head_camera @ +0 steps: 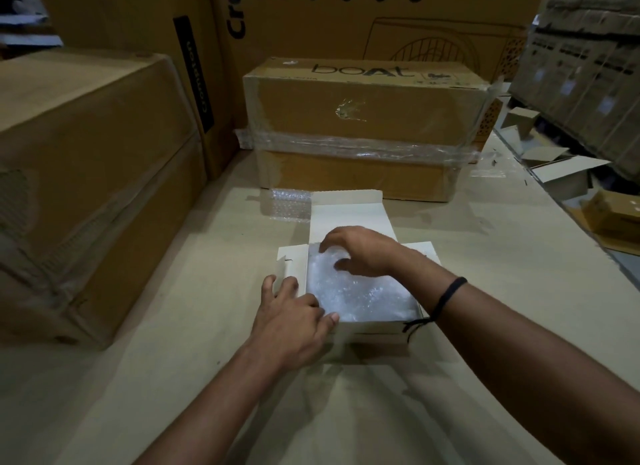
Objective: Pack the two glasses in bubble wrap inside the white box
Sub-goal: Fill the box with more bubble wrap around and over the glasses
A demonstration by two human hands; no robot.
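White box [363,327] sits open at frame centre, bubble wrap [363,291] filling it; glasses hidden. Left hand [294,312] at its 8 o'clock corner, fingers spread on flap. Right hand [363,250] at 12, fingers curled into bubble wrap.

White box [374,327], open, lid flap up at far side, side flaps splayed L & R, filled w/ crumpled clear wrap [360,291]; spare wrap piece [289,205] flat beside far-L corner.
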